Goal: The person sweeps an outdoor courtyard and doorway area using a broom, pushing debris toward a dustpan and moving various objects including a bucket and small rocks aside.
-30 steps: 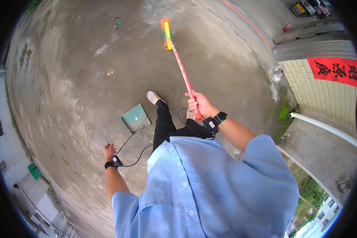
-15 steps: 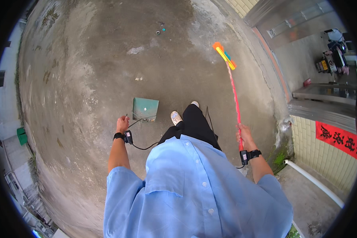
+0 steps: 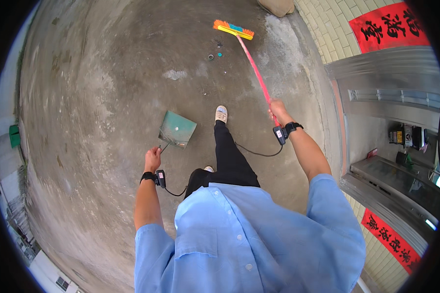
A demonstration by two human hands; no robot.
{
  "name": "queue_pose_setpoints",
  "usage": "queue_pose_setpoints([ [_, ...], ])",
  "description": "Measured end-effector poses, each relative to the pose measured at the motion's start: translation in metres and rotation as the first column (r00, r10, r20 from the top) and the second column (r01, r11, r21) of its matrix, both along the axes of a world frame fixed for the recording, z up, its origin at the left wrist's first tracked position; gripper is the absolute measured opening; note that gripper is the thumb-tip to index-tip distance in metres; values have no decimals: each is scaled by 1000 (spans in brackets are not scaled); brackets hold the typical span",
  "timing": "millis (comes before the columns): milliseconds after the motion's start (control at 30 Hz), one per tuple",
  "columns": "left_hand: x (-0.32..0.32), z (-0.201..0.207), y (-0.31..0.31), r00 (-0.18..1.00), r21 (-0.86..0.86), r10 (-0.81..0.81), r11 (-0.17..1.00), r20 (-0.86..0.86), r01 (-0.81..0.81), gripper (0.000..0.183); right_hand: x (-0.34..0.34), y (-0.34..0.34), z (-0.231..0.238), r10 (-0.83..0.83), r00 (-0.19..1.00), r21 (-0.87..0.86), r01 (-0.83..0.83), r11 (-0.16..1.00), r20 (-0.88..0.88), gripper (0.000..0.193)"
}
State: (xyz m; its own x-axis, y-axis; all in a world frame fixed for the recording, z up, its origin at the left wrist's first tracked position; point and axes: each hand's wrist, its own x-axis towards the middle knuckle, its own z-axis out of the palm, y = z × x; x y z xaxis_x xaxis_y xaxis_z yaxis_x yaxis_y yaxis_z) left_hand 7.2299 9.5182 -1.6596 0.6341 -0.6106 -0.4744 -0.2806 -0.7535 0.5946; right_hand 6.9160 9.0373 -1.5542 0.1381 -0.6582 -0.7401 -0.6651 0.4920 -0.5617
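My left hand [image 3: 152, 158] is closed around the thin dark handle of a green dustpan [image 3: 182, 128], which hangs just ahead of it with a small white bit inside. My right hand [image 3: 278, 111] grips the pink stick of a broom [image 3: 255, 68]. The broom head [image 3: 233, 30], yellow with orange and blue bristles, reaches far forward; whether it touches the ground I cannot tell. Nearer than the head lie a small dark ring-shaped piece [image 3: 210, 57] and a teal piece [image 3: 220, 54] on the concrete.
Stained concrete floor [image 3: 98, 146] spreads around my feet. On the right stand a tiled wall [image 3: 327, 24], red banners [image 3: 388, 27] and a doorway with a parked motorbike [image 3: 408, 136]. A large tan object [image 3: 276, 6] rests by the wall at the far end. Cables hang from both wrist devices.
I have stepped forward, one foot ahead. My right hand has swung the broom forward and leftward, its head now beyond the small pieces. The dustpan has tilted slightly, still in my left hand.
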Motion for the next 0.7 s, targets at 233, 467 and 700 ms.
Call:
queue_pose_setpoints([
  [233,74,-29,-151,998,0,34,999,-59,-34,26,124,-171,-64,139,984,60,-132,989,-115,29],
  [467,90,-103,-236,993,-102,113,988,-42,-117,25,77,-85,28,21,992,413,34,910,-128,25],
  [700,114,-128,-309,988,-61,72,995,-138,-81,27,90,-63,84,23,977,301,43,953,-213,35],
])
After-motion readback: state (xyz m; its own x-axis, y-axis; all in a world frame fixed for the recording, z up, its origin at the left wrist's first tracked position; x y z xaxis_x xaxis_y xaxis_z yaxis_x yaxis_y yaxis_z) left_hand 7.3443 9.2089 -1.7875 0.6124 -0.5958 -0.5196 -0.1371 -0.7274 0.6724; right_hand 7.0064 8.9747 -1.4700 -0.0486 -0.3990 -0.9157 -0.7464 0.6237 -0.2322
